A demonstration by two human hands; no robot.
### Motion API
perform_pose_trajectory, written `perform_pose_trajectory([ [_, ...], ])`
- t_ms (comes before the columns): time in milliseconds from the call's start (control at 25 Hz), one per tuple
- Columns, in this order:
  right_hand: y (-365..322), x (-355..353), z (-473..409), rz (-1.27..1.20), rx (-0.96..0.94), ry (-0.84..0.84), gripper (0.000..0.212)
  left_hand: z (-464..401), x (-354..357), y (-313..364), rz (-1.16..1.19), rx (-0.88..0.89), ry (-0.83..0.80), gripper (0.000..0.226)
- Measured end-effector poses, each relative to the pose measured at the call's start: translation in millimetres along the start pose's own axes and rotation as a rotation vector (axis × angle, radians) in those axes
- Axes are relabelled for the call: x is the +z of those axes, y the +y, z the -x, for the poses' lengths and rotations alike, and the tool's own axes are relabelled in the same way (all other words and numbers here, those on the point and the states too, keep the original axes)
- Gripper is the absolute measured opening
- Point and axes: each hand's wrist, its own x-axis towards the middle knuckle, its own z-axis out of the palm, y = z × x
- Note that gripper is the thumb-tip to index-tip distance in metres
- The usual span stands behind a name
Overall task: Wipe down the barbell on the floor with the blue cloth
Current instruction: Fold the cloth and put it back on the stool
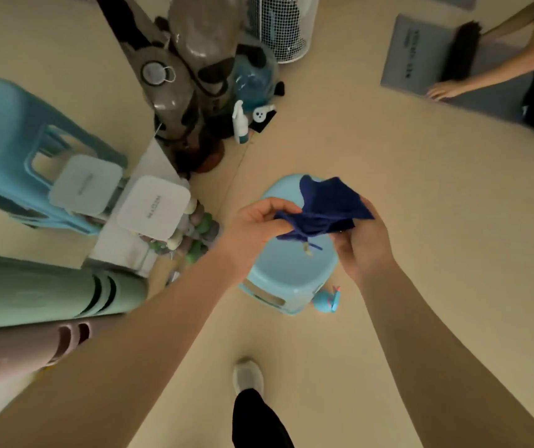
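A dark blue cloth hangs crumpled between both my hands, above a light blue plastic stool. My left hand pinches the cloth's left end between thumb and fingers. My right hand holds its right side, fingers curled under the fabric. No barbell shows in this view.
Stacked blue stools, white boxes and rolled green and pink mats crowd the left. A spray bottle, bagged items and a white mesh basket stand ahead. Another person kneels at a grey mat at the far right. My foot is below.
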Motion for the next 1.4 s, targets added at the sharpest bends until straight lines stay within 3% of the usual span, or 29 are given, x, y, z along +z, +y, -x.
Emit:
perform_pose_trajectory([
  [80, 6, -11, -13, 0.197, -0.018, 0.15, 0.019, -13, 1, -4, -0.047, -0.007, 0.018, 0.024],
  [160, 32, -35, -17, 0.57, 0.052, 0.377, 0.023, -23, -4, -34, -0.185, -0.032, 0.046, 0.029],
  [240, 66, -60, -13, 0.946, 0.176, 0.389, 0.032, -32, -16, -82, -0.343, -0.06, 0.07, 0.027],
  [280, 82, -69, -12, 1.015, 0.267, 0.357, 0.036, -36, -23, -106, -0.423, -0.085, 0.074, 0.023],
  [320, 99, -79, -14, 0.969, 0.358, 0.327, 0.04, -39, -32, -127, -0.489, -0.114, 0.084, 0.021],
  [440, 127, -88, -17, 0.524, 0.528, 0.274, 0.045, -48, -50, -167, -0.51, -0.155, 0.17, 0.02],
  [560, 135, -88, -30, 0.116, 0.421, 0.329, 0.032, -74, -50, -176, -0.401, -0.196, 0.225, 0.022],
  [640, 141, -91, -40, 0.115, 0.34, 0.373, 0.036, -93, -44, -179, -0.513, -0.155, 0.25, 0.038],
  [720, 147, -101, -47, 0.627, 0.166, 0.334, 0.043, -103, -43, -187, -1.012, 0.065, 0.176, 0.051],
  [800, 160, -112, -48, 1.242, -0.076, 0.002, 0.043, -101, -51, -202, -1.459, 0.254, -0.127, 0.05],
  [840, 166, -116, -49, 1.513, -0.127, -0.197, 0.044, -100, -58, -210, -1.629, 0.266, -0.287, 0.053],
  [920, 180, -125, -55, 1.922, -0.26, -0.404, 0.047, -99, -69, -221, -1.798, 0.268, -0.412, 0.063],
  [1000, 178, -126, -70, 1.972, -0.405, -0.429, 0.035, -109, -74, -221, -1.81, 0.348, -0.445, 0.055],
  [1080, 161, -119, -88, 1.837, -0.323, -0.432, 0.02, -125, -77, -208, -1.69, 0.368, -0.483, 0.032],
  [1160, 143, -113, -108, 1.637, -0.148, -0.251, 0.021, -143, -77, -187, -1.437, 0.206, -0.282, 0.028],
  [1240, 131, -104, -122, 1.426, -0.053, -0.033, 0.026, -158, -76, -171, -1.155, 0.099, -0.022, 0.038],
  [1320, 126, -94, -128, 1.26, -0.068, 0.181, 0.032, -165, -72, -162, -0.9, 0.064, 0.199, 0.045],
  [1400, 128, -90, -122, 1.209, -0.081, 0.312, 0.036, -155, -72, -170, -0.855, -0.016, 0.283, 0.044],
])
